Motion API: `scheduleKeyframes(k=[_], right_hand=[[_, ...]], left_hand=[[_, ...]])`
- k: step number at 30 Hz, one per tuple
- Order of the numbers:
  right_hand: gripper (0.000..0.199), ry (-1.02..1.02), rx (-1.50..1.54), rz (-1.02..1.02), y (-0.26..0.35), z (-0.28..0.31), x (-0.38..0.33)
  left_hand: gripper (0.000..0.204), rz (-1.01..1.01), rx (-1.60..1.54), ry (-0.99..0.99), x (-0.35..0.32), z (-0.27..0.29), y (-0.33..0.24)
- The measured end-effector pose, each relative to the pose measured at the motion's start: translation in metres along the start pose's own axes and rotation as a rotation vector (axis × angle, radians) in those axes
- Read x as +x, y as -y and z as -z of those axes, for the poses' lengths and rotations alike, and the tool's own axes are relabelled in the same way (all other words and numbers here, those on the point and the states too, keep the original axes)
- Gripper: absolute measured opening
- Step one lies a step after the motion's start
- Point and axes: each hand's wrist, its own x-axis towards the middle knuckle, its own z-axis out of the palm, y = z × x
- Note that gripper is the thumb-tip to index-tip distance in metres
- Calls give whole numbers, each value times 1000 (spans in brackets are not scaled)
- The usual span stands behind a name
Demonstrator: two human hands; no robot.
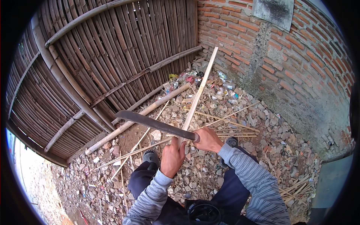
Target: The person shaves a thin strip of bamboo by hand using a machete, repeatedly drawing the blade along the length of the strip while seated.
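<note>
My right hand (207,140) is closed round the handle of a machete, just right of centre. The machete's long dark blade (152,122) points left, its wide curved tip near the bamboo poles. In my left hand (172,158) is the lower end of a long pale bamboo strip (200,88), which slants up and away toward the corner of the walls. Near its handle the blade crosses over the strip, just above my left fingers. Whether the edge touches the strip or bites into it I cannot tell.
Rubble and stones (232,180) cover the ground, with loose bamboo strips (228,122) around my feet. A thick bamboo pole (138,118) lies by the slatted bamboo wall (112,48) at left. A brick wall (288,60) stands at right; litter (225,84) fills the corner. More split strips (296,193) lie lower right.
</note>
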Motion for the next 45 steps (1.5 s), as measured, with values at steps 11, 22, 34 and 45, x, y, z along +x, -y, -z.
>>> scheduleKeyframes(k=[11, 22, 34, 45], right_hand=[[14, 19, -92, 34, 1, -3, 4], [16, 82, -147, -16, 1, 7, -1], [14, 37, -126, 7, -7, -1, -21], [21, 32, -191, -185, -43, 12, 2]], left_hand=[[29, 5, -51, -45, 2, 1, -2], [43, 194, -102, 218, -6, 16, 19], [33, 39, 201, 155, 0, 4, 30], [35, 25, 199, -72, 16, -37, 23]])
